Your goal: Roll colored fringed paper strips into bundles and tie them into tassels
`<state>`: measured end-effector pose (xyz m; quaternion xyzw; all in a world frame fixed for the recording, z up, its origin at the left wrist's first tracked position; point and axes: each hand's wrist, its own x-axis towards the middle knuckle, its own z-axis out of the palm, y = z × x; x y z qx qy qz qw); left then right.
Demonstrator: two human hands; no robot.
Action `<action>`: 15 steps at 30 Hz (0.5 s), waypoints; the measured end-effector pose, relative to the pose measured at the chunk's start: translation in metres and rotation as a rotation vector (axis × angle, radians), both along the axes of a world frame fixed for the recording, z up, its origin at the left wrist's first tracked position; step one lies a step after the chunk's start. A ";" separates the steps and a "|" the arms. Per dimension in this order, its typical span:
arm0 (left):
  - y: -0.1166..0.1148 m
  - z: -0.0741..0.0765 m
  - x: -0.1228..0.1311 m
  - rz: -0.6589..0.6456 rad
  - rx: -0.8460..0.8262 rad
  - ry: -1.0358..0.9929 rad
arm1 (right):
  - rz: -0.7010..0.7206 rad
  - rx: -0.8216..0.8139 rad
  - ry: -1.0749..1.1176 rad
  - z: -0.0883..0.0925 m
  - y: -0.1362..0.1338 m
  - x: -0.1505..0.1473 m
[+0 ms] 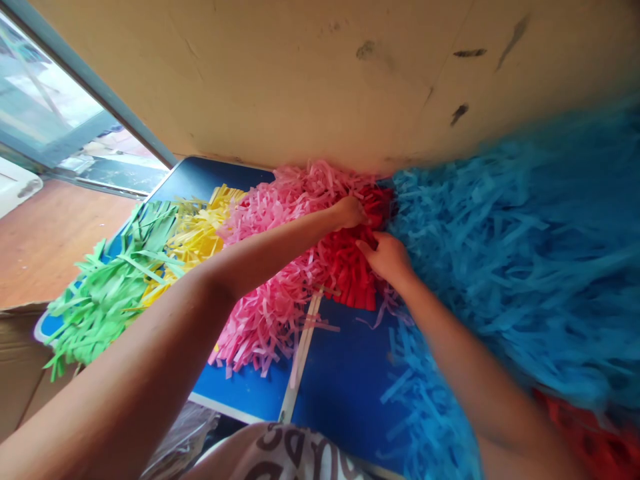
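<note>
A bundle of red paper fringe (353, 277) lies on the blue table (345, 353), between pink and blue fringe. My left hand (351, 212) is closed on the upper part of the red fringe, with its fingertips partly hidden. Just to the right and nearer to me, my right hand (390, 257) holds the same red fringe at its right side, thumb and forefinger bent around it. Pink paper fringe (260, 333) is heaped left of the red bundle, passing beneath my left forearm. A large heap of blue paper fringe (500, 267) rises to the right of my right hand.
Yellow fringe (200, 230) and green fringe (105, 300) lie at the table's left end. A scuffed beige wall (300, 80) runs along the back. At lower left stands a cardboard box (20, 360). More red material (595, 433) shows at lower right.
</note>
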<state>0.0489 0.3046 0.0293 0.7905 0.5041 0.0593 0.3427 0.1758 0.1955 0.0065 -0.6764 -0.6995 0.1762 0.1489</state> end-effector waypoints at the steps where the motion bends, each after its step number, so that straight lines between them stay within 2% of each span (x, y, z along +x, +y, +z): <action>1: -0.002 0.001 -0.001 -0.004 0.019 0.018 | -0.017 0.017 0.000 0.000 -0.001 0.000; 4: -0.007 0.006 -0.004 -0.029 0.109 0.064 | -0.109 0.218 0.016 -0.002 -0.003 0.001; 6: -0.009 0.009 -0.008 -0.039 0.192 0.097 | -0.054 0.366 0.037 -0.004 0.000 0.003; 7: -0.009 0.010 -0.010 -0.045 0.239 0.119 | 0.012 0.384 0.055 -0.005 0.003 0.005; 9: -0.008 0.013 -0.015 -0.070 0.339 0.168 | 0.107 0.296 0.090 -0.006 0.009 0.010; 12: -0.005 0.021 -0.023 -0.145 0.427 0.206 | 0.090 0.130 0.083 -0.006 0.016 0.017; 15: -0.007 0.030 -0.027 -0.169 0.457 0.266 | 0.140 0.127 -0.008 -0.003 0.021 0.019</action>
